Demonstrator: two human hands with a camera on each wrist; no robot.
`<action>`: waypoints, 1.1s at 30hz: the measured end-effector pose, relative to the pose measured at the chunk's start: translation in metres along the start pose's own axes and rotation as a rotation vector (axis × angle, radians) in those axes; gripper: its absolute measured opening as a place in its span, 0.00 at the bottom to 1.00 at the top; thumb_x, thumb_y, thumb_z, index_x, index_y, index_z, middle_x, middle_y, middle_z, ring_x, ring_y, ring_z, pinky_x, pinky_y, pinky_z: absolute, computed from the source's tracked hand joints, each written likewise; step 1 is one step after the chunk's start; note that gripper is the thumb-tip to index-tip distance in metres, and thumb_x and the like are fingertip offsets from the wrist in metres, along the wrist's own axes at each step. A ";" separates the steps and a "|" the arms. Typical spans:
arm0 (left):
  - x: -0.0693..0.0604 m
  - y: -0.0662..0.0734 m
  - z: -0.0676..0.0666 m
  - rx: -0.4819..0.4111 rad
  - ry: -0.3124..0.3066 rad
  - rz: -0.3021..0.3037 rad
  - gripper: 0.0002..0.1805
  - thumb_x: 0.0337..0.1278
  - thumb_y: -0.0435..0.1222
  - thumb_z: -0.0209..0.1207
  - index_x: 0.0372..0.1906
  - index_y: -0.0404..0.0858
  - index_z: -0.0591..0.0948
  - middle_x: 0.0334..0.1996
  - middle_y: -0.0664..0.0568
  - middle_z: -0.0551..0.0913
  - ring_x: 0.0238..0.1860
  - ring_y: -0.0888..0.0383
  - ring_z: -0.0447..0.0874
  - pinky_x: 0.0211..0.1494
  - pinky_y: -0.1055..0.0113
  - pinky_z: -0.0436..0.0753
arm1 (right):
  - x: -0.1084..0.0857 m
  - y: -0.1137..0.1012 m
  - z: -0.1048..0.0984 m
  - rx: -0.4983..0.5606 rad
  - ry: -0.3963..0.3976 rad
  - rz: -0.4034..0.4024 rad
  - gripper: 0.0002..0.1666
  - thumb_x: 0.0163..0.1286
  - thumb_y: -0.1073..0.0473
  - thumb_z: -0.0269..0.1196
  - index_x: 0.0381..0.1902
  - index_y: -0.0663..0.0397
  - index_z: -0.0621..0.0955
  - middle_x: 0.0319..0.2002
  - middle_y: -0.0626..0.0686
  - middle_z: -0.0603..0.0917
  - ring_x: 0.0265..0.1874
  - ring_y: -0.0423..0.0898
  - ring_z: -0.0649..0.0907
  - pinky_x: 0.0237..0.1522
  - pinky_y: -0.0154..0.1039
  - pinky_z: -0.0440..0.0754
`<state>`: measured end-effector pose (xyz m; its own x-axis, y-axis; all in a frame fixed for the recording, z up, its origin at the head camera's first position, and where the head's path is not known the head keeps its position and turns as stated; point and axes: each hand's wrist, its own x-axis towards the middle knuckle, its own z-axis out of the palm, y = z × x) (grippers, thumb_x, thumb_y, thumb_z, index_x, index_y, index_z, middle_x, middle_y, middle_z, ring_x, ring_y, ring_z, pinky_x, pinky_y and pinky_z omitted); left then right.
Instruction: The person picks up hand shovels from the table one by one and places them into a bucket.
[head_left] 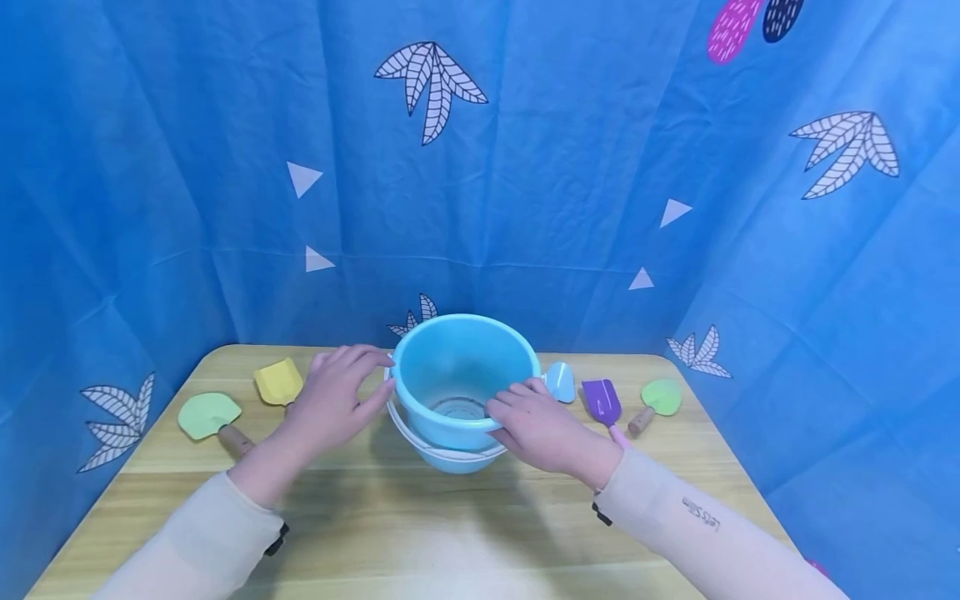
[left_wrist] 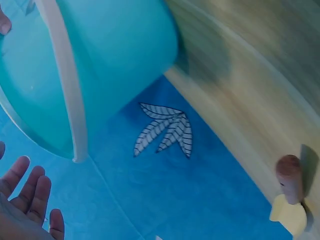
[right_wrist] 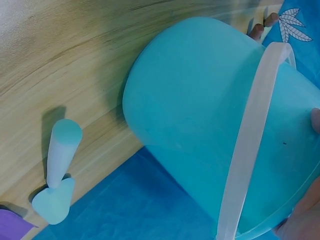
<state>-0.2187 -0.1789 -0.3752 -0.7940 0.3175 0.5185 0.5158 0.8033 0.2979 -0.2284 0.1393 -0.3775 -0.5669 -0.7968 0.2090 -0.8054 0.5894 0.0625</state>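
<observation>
A light blue bucket (head_left: 438, 362) stands in the middle of the head view, its mouth tipped toward me. Its white carrying handle (right_wrist: 248, 135) hangs down along the near side. My right hand (head_left: 538, 427) grips the rim at the right, thumb outside and fingers over the edge. At the opposite side is my left hand (head_left: 341, 398), fingers stretched toward the rim. In the left wrist view those fingers (left_wrist: 35, 197) look relaxed and apart from the bucket. Whether the bucket's base touches the table cannot be made out.
Left on the wooden table (head_left: 450, 550) lie a yellow toy shovel (head_left: 279, 382) and a pale green one (head_left: 208, 415). Rightward are a light blue shovel (head_left: 560, 383), a purple shovel (head_left: 602, 402) and a green one (head_left: 662, 397). A blue patterned curtain (head_left: 525, 183) hangs behind.
</observation>
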 end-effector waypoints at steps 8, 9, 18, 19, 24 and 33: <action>-0.004 -0.022 0.000 0.060 0.027 -0.108 0.18 0.67 0.44 0.58 0.54 0.38 0.81 0.54 0.43 0.82 0.57 0.42 0.75 0.57 0.41 0.66 | 0.001 0.000 0.001 -0.009 0.002 0.000 0.06 0.73 0.50 0.61 0.39 0.43 0.76 0.35 0.41 0.78 0.39 0.41 0.74 0.51 0.45 0.69; -0.004 -0.024 -0.001 0.070 0.025 -0.125 0.18 0.68 0.45 0.57 0.54 0.37 0.81 0.54 0.42 0.82 0.57 0.42 0.74 0.56 0.42 0.66 | 0.001 0.000 0.001 -0.009 0.002 0.000 0.06 0.73 0.50 0.62 0.40 0.43 0.76 0.35 0.41 0.79 0.39 0.42 0.74 0.51 0.45 0.69; -0.009 -0.047 0.003 0.135 0.019 -0.266 0.22 0.69 0.46 0.53 0.56 0.32 0.79 0.56 0.35 0.79 0.58 0.36 0.72 0.57 0.39 0.65 | 0.000 0.000 0.001 -0.009 0.000 -0.004 0.06 0.73 0.50 0.62 0.42 0.43 0.77 0.36 0.41 0.80 0.40 0.42 0.75 0.52 0.45 0.69; -0.010 -0.049 0.003 0.135 0.021 -0.278 0.23 0.69 0.46 0.53 0.56 0.32 0.79 0.56 0.35 0.79 0.59 0.35 0.72 0.57 0.38 0.65 | 0.000 0.000 0.001 -0.008 0.002 -0.005 0.06 0.73 0.51 0.62 0.42 0.43 0.77 0.36 0.41 0.80 0.40 0.42 0.75 0.52 0.45 0.69; -0.014 -0.061 0.004 0.142 -0.008 -0.338 0.24 0.70 0.46 0.53 0.57 0.29 0.78 0.57 0.31 0.78 0.60 0.32 0.71 0.59 0.36 0.65 | 0.000 0.000 0.001 -0.003 0.003 -0.007 0.07 0.73 0.50 0.62 0.42 0.43 0.77 0.37 0.41 0.80 0.40 0.42 0.75 0.51 0.45 0.69; -0.020 -0.083 0.008 0.145 -0.086 -0.498 0.29 0.70 0.47 0.51 0.61 0.27 0.74 0.60 0.27 0.73 0.59 0.29 0.69 0.58 0.34 0.66 | 0.002 0.000 0.001 -0.015 -0.004 -0.006 0.06 0.73 0.51 0.61 0.42 0.44 0.77 0.37 0.41 0.80 0.40 0.42 0.75 0.51 0.45 0.69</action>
<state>-0.2487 -0.2480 -0.4172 -0.9582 -0.0853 0.2729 0.0240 0.9271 0.3741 -0.2295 0.1379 -0.3783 -0.5630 -0.8006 0.2051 -0.8059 0.5868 0.0786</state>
